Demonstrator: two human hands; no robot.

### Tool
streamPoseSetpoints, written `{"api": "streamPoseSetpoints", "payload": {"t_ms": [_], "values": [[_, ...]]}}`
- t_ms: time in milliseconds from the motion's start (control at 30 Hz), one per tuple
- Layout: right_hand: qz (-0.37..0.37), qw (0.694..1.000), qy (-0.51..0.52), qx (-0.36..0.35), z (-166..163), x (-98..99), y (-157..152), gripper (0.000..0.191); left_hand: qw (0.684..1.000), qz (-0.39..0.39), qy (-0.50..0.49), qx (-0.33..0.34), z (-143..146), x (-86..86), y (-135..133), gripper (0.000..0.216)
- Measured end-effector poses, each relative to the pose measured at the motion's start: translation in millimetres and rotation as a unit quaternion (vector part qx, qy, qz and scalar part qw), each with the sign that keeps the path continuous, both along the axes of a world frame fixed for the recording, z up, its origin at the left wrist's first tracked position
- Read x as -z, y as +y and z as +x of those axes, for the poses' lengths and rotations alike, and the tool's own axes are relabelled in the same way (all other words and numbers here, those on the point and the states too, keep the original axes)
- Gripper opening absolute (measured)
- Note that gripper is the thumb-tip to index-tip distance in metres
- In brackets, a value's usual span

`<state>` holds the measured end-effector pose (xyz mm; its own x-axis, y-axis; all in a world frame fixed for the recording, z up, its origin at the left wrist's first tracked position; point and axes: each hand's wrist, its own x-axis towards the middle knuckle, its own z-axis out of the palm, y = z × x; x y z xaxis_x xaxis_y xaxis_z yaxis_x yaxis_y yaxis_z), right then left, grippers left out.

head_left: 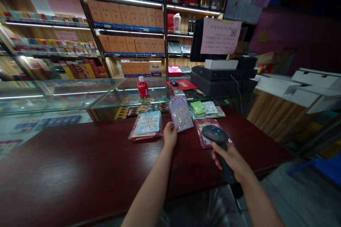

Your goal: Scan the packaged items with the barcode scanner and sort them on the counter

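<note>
My left hand (170, 135) pinches the lower left edge of a purple sticker pack (181, 115) in clear plastic, which is tilted up at the table's far side. In my right hand (230, 159) is a black barcode scanner (215, 133), its head pointing left and a blue light showing on top. Beneath the scanner head lies a red-edged pack (201, 125), partly hidden by it. To the left of my left hand rests a pile of packs with a light blue sticker pack (149, 123) on top. Green and white packets (198, 108) lie behind the red-edged pack.
A dark red wooden table (80, 163) is in front of me. Beyond it stands a glass counter (125, 94) with a red bottle (142, 87), a computer mouse (174, 83) and a monitor (196, 40) bearing a paper notice. White boxes (277, 87) stand at the right.
</note>
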<state>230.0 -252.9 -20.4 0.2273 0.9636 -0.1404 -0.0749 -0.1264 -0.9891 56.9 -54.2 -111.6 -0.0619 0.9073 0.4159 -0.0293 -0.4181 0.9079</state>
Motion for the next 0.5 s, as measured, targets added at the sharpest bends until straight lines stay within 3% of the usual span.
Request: {"api": "streamPoseSetpoints", "payload": {"t_ms": [167,333,433,500], "values": [[-0.014,0.998,0.047,0.031,2,2.3,1,0.048,0.999,0.007,0.033,-0.008,2,-13.7,-11,0.006],[-0.018,0.995,0.079,0.061,2,2.6,1,0.048,0.998,0.011,0.042,-0.036,-6,-43.6,-12,0.006],[-0.012,0.995,0.082,0.062,2,3.6,0,0.044,0.993,-0.011,0.053,-0.101,-31,-64.4,-5,0.010],[-0.011,0.994,0.083,0.066,2,4.5,0,0.043,0.978,-0.036,0.094,-0.181,-56,-74.7,-2,0.012]]}}
